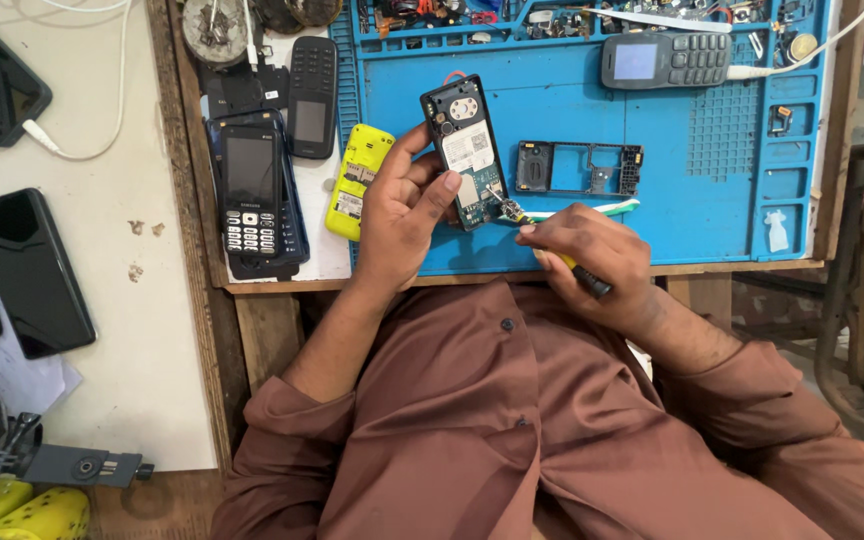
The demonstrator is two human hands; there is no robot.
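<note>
My left hand [404, 205] grips an opened black keypad phone [463, 145], back side up, with its circuit board and a white label showing. My right hand [584, 255] holds a small screwdriver [552, 250] with a yellow and black handle; its tip touches the lower right of the phone's board. Both hands hover over the front edge of a blue repair mat [672, 130]. A black plastic phone frame [579, 167] lies on the mat just right of the phone, with a white and green toothbrush [592, 209] below it.
A yellow phone shell [357, 180], a stack of dark keypad phones [255, 195] and another black phone [311, 97] lie left of the mat. A grey keypad phone [664, 60] rests at the mat's top. Smartphones [30, 270] sit on the white surface at left.
</note>
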